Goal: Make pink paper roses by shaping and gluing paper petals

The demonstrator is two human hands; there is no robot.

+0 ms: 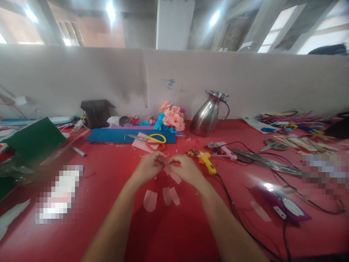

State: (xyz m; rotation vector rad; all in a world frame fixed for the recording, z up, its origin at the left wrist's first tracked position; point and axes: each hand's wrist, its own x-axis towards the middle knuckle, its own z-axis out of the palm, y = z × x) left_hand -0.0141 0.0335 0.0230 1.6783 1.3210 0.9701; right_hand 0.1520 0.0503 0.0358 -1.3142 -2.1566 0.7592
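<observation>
My left hand (pixel 148 167) and my right hand (pixel 185 169) meet over the red table, fingers pinched together on a small pink paper petal (pixel 167 169) that is mostly hidden by the fingertips. Just below my right hand lies another pink paper piece (pixel 175 177). Nearer to me, between my forearms, rest several cut pink petals with rounded ends, one pale pink petal (pixel 150 201) on the left and a narrower petal (pixel 174 196) on the right. A yellow hot glue gun (pixel 208 162) lies to the right of my right hand.
Yellow-handled scissors (pixel 147 138) lie on pink paper and a blue sheet (pixel 109 135). Behind stand a bunch of pink paper flowers (pixel 174 118) and a steel jug (pixel 207 114). A black cord (pixel 231 202) crosses the right side, near a purple device (pixel 286 207).
</observation>
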